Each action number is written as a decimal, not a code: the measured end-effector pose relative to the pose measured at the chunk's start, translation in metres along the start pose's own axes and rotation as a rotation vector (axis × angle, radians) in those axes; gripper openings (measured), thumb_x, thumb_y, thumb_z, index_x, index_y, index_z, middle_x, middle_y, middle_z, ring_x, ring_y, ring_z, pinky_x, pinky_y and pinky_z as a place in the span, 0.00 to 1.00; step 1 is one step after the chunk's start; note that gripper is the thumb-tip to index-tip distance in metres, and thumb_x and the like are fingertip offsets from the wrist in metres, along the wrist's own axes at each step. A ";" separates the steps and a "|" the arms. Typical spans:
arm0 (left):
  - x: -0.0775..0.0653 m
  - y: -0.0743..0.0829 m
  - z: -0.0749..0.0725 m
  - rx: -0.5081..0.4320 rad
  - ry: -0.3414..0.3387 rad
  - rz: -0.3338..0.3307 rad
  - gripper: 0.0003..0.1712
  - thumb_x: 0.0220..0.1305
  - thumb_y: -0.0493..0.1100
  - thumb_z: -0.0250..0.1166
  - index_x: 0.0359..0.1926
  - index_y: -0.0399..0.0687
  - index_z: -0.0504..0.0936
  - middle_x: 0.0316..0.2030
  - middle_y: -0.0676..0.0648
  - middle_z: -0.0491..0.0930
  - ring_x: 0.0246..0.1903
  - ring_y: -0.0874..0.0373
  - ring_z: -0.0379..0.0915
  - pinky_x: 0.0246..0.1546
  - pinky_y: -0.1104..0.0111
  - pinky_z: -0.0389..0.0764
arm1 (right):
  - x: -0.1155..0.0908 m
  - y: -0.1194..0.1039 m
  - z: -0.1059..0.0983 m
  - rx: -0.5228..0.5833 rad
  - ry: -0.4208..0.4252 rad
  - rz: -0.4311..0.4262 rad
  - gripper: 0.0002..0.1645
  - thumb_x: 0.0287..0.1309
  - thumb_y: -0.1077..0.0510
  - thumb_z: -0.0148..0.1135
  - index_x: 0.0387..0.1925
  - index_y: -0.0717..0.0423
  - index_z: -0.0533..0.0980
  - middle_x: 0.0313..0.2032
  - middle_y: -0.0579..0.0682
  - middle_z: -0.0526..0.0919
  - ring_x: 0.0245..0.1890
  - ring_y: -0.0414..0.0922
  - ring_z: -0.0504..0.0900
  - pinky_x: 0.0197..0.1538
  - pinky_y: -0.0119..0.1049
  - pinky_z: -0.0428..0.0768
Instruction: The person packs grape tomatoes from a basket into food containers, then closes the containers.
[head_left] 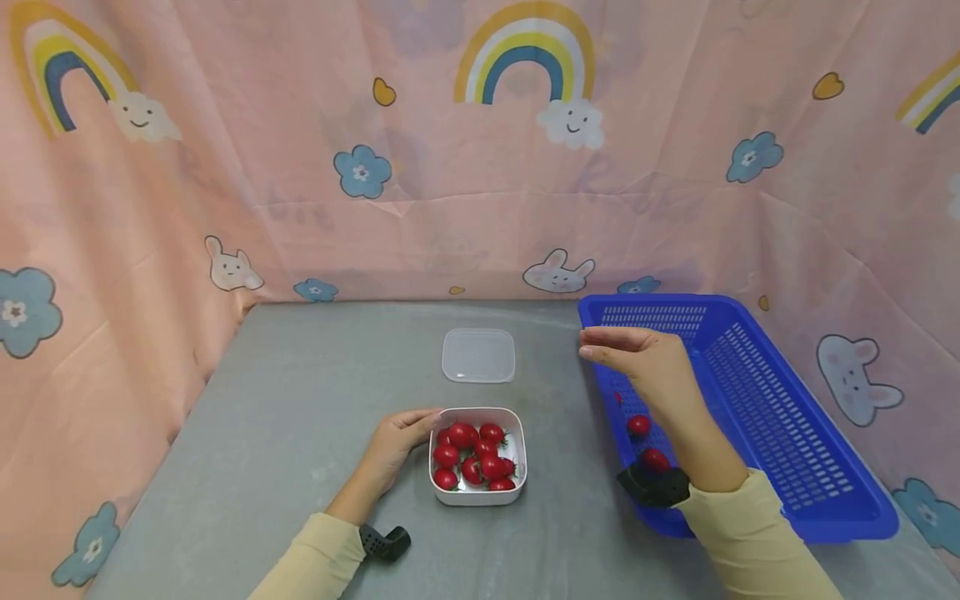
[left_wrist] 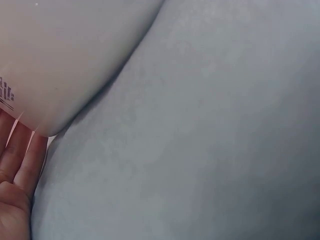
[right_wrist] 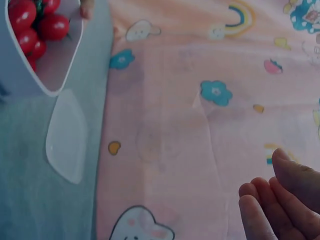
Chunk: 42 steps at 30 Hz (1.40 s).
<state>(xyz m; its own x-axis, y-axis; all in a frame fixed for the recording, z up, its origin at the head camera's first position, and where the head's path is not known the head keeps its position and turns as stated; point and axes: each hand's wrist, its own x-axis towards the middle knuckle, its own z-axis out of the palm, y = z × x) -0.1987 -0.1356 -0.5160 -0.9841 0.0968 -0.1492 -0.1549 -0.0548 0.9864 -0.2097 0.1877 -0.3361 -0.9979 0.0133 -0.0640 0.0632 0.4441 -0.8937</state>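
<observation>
My left hand (head_left: 401, 437) is at the left side of a white plastic container (head_left: 480, 498), its fingertips at the rim. In the left wrist view, straight fingers (left_wrist: 27, 155) rest along the container's outer wall. Several red cherry tomatoes (head_left: 462, 435), some with green stems, lie inside. Above the left part of a blue basket (head_left: 787, 450) hovers my right hand (head_left: 648, 367), pointing left. The right wrist view shows its thumb apart from the loosely bent fingers and nothing between them. A few cherry tomatoes (head_left: 639, 426) lie in the basket, partly hidden by the right forearm.
A translucent lid (head_left: 478, 356) lies flat on the grey table (head_left: 300, 400) behind the container. Behind the table hangs a pink patterned curtain (head_left: 420, 242). The basket stands at the table's right side, close to the curtain.
</observation>
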 end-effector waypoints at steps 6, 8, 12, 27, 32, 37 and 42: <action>-0.001 0.000 0.000 0.005 0.001 0.003 0.20 0.66 0.39 0.64 0.53 0.26 0.81 0.45 0.50 0.88 0.42 0.70 0.81 0.47 0.75 0.80 | 0.010 0.008 -0.020 -0.008 -0.013 0.021 0.37 0.52 0.36 0.71 0.57 0.54 0.81 0.36 0.24 0.86 0.59 0.44 0.78 0.70 0.58 0.66; 0.000 0.000 0.000 0.004 -0.001 -0.001 0.21 0.66 0.39 0.64 0.53 0.26 0.81 0.45 0.50 0.88 0.43 0.70 0.81 0.47 0.75 0.80 | 0.013 0.012 -0.024 -0.024 -0.019 0.037 0.37 0.52 0.35 0.71 0.57 0.54 0.81 0.36 0.24 0.86 0.57 0.42 0.78 0.70 0.59 0.66; 0.000 -0.001 0.000 -0.003 0.006 -0.011 0.20 0.66 0.39 0.65 0.53 0.27 0.81 0.44 0.51 0.88 0.43 0.70 0.81 0.47 0.76 0.80 | 0.021 0.022 -0.032 -0.047 -0.042 0.039 0.39 0.53 0.35 0.70 0.58 0.57 0.80 0.36 0.23 0.85 0.50 0.32 0.80 0.69 0.57 0.68; 0.001 0.000 0.000 -0.011 0.002 -0.014 0.21 0.66 0.38 0.64 0.54 0.25 0.80 0.43 0.53 0.88 0.42 0.70 0.82 0.47 0.75 0.80 | 0.052 0.063 -0.049 -0.017 -0.211 0.092 0.40 0.60 0.43 0.68 0.65 0.65 0.72 0.44 0.32 0.87 0.42 0.22 0.82 0.64 0.38 0.76; 0.000 0.001 0.001 -0.013 0.001 -0.011 0.21 0.66 0.38 0.64 0.54 0.25 0.80 0.42 0.54 0.88 0.41 0.70 0.81 0.47 0.75 0.80 | 0.061 0.080 -0.053 -0.029 -0.289 0.131 0.41 0.63 0.44 0.65 0.68 0.65 0.68 0.58 0.50 0.83 0.50 0.32 0.84 0.71 0.54 0.66; 0.000 0.002 0.000 -0.014 0.007 -0.007 0.20 0.66 0.38 0.64 0.53 0.25 0.80 0.42 0.54 0.88 0.42 0.70 0.81 0.47 0.76 0.80 | 0.069 0.094 -0.053 0.011 -0.334 0.154 0.40 0.64 0.47 0.65 0.68 0.67 0.67 0.55 0.45 0.84 0.49 0.31 0.84 0.65 0.41 0.75; 0.000 0.001 0.002 -0.015 0.007 0.000 0.20 0.65 0.38 0.64 0.53 0.25 0.81 0.41 0.54 0.88 0.42 0.70 0.81 0.47 0.75 0.80 | 0.076 0.107 -0.050 0.014 -0.365 0.160 0.37 0.63 0.53 0.67 0.64 0.73 0.69 0.51 0.47 0.87 0.44 0.29 0.84 0.60 0.38 0.80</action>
<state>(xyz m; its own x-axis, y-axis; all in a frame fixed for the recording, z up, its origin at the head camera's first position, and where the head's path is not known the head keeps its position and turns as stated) -0.1986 -0.1336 -0.5144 -0.9847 0.0895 -0.1493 -0.1558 -0.0700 0.9853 -0.2798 0.2809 -0.4142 -0.9040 -0.2387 -0.3546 0.2204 0.4504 -0.8652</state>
